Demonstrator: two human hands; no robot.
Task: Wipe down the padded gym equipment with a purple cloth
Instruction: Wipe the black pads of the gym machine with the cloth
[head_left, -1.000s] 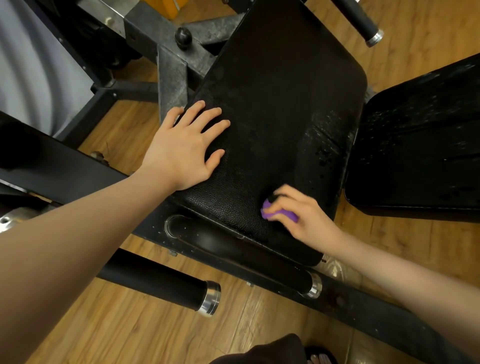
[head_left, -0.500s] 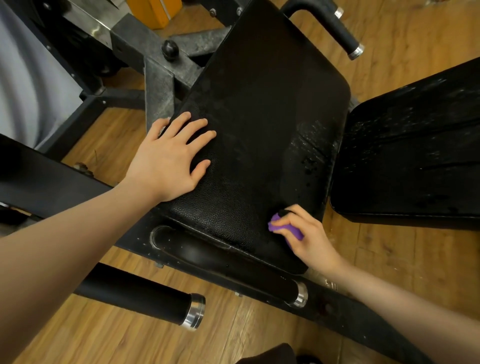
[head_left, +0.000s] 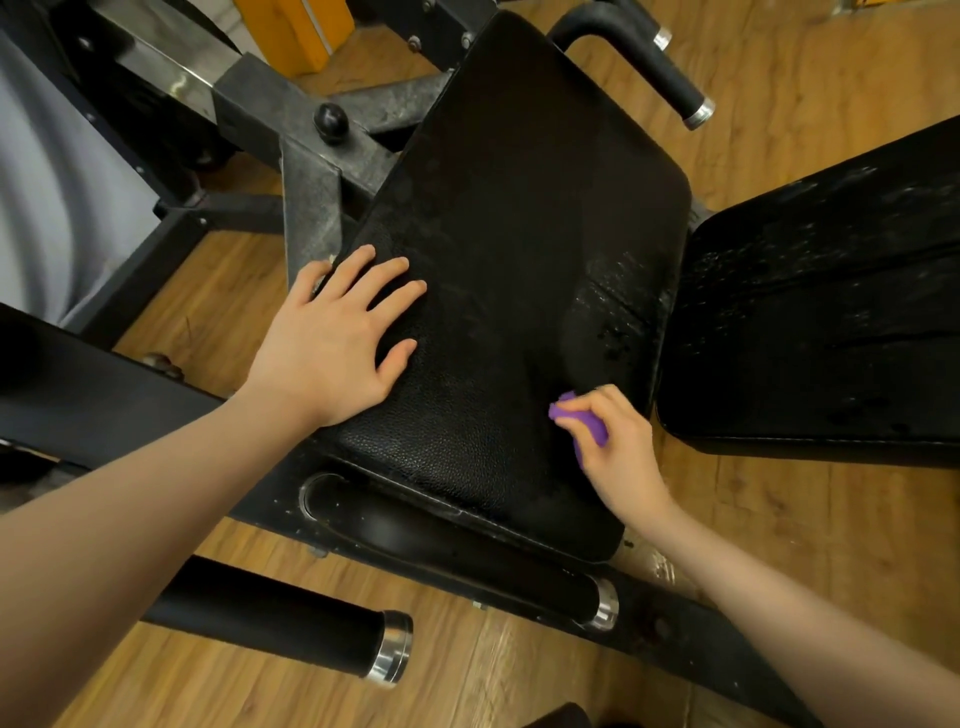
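Observation:
A black padded gym pad (head_left: 509, 234) slopes away from me in the middle of the view, with wet specks near its right edge. My left hand (head_left: 332, 343) lies flat on the pad's near left corner, fingers spread. My right hand (head_left: 613, 447) grips a bunched purple cloth (head_left: 582, 421) against the pad's near right edge; most of the cloth is hidden inside the fingers. A second black pad (head_left: 821, 322), also speckled with droplets, sits to the right.
Grey steel frame with a black knob (head_left: 332, 122) stands behind the pad on the left. Black foam rollers with chrome caps lie below (head_left: 280, 629) and under the pad (head_left: 467, 551); a handle (head_left: 670, 83) juts out at the top. Wooden floor all around.
The view has tilted, bringing more of the pad's top and the handle into sight. My right hand with the cloth slid along the pad's right edge; my left hand stayed flat.

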